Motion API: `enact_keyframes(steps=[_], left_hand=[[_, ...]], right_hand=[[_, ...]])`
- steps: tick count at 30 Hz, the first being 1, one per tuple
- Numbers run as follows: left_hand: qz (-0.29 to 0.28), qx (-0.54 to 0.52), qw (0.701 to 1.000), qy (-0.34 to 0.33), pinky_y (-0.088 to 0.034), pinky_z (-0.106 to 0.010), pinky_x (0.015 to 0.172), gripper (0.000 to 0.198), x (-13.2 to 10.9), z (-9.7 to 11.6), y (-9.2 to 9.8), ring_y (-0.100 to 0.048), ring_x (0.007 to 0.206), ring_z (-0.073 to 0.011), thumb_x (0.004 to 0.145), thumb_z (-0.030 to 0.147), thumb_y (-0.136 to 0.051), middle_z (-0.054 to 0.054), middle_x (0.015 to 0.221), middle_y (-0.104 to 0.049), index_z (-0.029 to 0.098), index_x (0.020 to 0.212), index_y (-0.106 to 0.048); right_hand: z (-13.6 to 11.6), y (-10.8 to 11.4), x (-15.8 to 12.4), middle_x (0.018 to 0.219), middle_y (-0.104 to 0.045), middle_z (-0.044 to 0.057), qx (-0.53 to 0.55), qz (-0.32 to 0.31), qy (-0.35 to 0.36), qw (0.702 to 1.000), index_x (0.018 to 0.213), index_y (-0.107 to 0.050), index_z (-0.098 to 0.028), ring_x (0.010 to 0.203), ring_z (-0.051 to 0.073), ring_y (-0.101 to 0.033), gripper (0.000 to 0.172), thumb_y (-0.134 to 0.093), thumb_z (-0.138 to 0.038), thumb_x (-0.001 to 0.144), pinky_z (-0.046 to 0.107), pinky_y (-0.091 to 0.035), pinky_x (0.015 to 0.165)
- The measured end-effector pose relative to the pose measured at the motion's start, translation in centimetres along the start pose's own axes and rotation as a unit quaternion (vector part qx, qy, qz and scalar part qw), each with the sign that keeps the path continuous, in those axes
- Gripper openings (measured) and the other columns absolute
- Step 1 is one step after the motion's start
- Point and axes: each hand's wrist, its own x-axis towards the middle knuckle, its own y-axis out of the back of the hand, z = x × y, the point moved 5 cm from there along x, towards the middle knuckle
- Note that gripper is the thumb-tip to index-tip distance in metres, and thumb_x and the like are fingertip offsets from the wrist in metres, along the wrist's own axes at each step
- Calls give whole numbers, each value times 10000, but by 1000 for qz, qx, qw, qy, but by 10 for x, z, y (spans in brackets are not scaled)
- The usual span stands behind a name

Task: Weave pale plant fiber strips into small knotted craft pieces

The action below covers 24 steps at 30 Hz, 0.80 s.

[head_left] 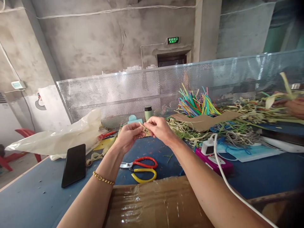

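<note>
My left hand (129, 134) and my right hand (158, 129) meet above the blue table, fingertips almost touching. Both are closed in a pinch on a small pale strip (143, 124), which looks like dried plant leaf; most of it is hidden by the fingers. Below the hands lie scissors (143, 166) with one red and one yellow handle, blades pointing left. A green bottle (148, 113) with a black lid stands just behind my hands.
A black phone (74, 165) and a plastic bag (71, 134) lie left. Right are a purple power strip (213, 161) with a white cable, a face mask (251, 152), leaf strips (247, 110) and colourful stems (197, 103). A taped cardboard box (156, 202) sits in front. Another person's hand (294, 106) is far right.
</note>
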Motion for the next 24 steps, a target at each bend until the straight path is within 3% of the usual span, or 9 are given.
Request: enact_keyframes(steps=[11,16,24], left_hand=[[35,19,999,2,-443,-238,596,206,-2,0,-4,-588,584,-106,673,241,-817,-57,609,-647,95,632,-678],[23,34,999,-2,-415,-249,582,128,-3,4,-7,-548,571,-98,699,199,-771,-58,623,-649,103,654,-700],[-7,34,999,-5,-416,-242,582,107,-4,5,-13,-549,585,-96,683,173,-779,-52,639,-649,104,649,-705]], right_hand=[[-9,-6,-2,532,-467,-49,41,1,32,999,668,-519,-187,475,92,-409,223,-586,-319,836,241,-337,486],[-13,-5,-3,600,-504,-29,38,44,63,996,647,-538,-185,574,112,-443,195,-593,-274,810,254,-359,563],[-10,-1,-3,602,-527,-16,46,93,42,994,639,-552,-187,581,123,-441,202,-591,-303,800,259,-354,561]])
